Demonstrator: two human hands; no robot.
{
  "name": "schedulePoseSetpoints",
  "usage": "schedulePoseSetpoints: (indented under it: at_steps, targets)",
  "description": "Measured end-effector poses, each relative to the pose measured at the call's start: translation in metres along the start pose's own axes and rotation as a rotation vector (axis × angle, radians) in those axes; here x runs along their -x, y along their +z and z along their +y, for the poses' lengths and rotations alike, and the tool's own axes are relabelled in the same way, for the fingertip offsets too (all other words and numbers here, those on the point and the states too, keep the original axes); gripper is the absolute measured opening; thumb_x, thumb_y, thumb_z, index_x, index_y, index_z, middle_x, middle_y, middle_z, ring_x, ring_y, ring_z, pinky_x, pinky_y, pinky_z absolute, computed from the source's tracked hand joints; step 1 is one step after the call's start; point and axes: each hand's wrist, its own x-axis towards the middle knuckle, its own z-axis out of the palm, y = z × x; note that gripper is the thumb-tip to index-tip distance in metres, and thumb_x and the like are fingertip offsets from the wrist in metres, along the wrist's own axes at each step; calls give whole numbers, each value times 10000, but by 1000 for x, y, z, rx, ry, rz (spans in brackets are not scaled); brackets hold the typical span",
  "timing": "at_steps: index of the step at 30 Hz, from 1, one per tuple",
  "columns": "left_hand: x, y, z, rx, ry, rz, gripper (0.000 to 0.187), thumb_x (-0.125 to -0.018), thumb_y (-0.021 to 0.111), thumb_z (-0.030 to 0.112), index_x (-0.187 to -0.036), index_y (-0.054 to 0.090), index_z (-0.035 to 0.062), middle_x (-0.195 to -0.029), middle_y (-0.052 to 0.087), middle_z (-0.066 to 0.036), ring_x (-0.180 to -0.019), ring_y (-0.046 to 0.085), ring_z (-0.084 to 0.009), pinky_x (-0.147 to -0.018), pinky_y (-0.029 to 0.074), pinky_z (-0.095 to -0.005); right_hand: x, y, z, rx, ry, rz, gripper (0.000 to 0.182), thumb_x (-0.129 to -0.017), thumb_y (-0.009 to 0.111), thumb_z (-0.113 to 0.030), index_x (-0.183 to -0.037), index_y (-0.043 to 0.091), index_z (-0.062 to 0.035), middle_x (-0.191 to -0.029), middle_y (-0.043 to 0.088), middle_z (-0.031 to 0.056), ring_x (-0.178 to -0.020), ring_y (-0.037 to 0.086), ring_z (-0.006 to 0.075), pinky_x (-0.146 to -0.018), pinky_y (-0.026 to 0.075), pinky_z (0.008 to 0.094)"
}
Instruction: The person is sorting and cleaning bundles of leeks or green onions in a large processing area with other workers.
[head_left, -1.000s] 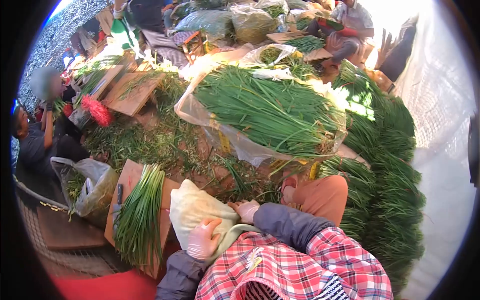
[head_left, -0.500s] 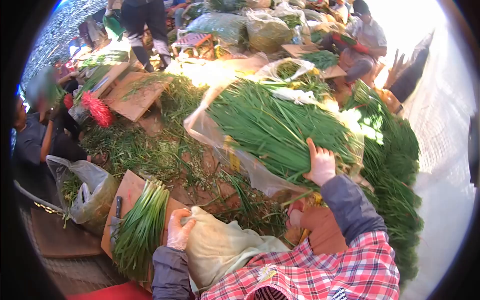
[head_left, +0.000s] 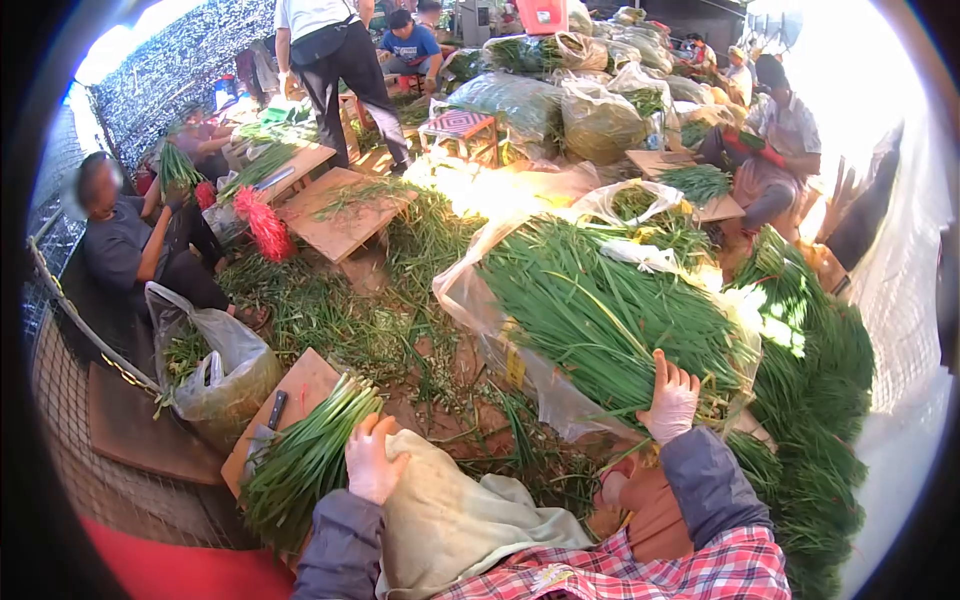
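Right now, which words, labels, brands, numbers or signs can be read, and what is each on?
No text can be read.
Blue shirt at the back: pale chest print, too small.
Yellow patch on the clear plastic around the greens: any marking too blurred.
Red container at the top: pale patch, too small.

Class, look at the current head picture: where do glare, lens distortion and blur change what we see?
Head view: sunlight burns out the upper right and the ground before the patterned stool; head view: the lens leaves dark, rounded corners; head view: a blurred patch covers the face of the seated person at far left.
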Motion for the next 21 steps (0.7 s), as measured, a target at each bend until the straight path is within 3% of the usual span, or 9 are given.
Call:
schedulePoseSetpoints:
  at_steps: [1,4,6,10,11,16,18,20,21]
  targets:
    - [7,-7,13,-67,122,98,473,-682,730,302,-1094,603,107,-1219,492,-162,-1163,433,-379,-940,357,-508,3,0,-4,44,20,3,1239,-432,863,-335,-1432,169,-105,-1231,472,117,-1117,459,307,-933,328,505]
    - [43,2,24,-194,341,-129,589,-658,731,409,-1176,581,174,-1336,396,-112,-1280,290,-400,-985,237,-619,11,-1,-14,122,95,-50,1269,-429,871,-366,-1440,143,-126,-1258,450,111,-1147,447,293,-934,318,525]
    - [55,1,34,-246,368,-247,587,-667,716,446,-1174,581,182,-1323,424,-108,-1272,311,-405,-970,222,-649,3,10,-10,111,161,-141,1288,-423,876,-387,-1444,129,-142,-1281,432,108,-1163,442,285,-936,310,535]
    - [50,4,36,-67,378,-385,571,-685,706,453,-1170,581,178,-1290,474,-101,-1255,346,-414,-969,240,-648,-11,7,-8,110,222,-222,1267,-425,872,-407,-1444,153,-187,-1115,561,84,-966,589,264,-871,406,489]
    - [40,-2,47,30,410,-373,544,-714,695,434,-1172,577,165,-1259,501,-118,-1232,377,-417,-961,287,-620,-14,0,-7,115,198,-198,1229,-447,864,-375,-1439,166,-178,-974,605,96,-884,623,271,-804,457,455]
    - [0,10,90,313,525,-455,495,-767,674,359,-1182,560,115,-1229,528,-149,-1182,444,-389,-970,367,-491,-44,-26,28,-218,70,-318,1068,-511,819,-330,-1400,269,-113,-983,637,178,-859,629,358,-756,500,422]
    - [-15,17,111,484,547,-530,490,-773,673,346,-1181,561,98,-1194,548,-163,-1147,479,-378,-970,384,-452,-66,-55,46,-364,56,-346,948,-539,814,-252,-1352,358,-76,-1046,637,170,-923,627,315,-805,491,378]
    - [-37,20,134,691,408,-743,465,-823,640,276,-1208,540,35,-1189,566,-154,-1116,530,-290,-957,408,-372,-87,-64,73,-810,-36,-355,842,-565,818,-160,-1300,426,-41,-1060,639,136,-944,612,234,-829,476,339]
    - [-47,24,143,826,288,-871,458,-841,623,241,-1228,523,18,-1207,559,-145,-1117,532,-263,-951,414,-362,-95,-77,73,-988,132,-478,768,-581,816,-98,-1261,468,-13,-1050,635,102,-957,578,180,-842,459,314]
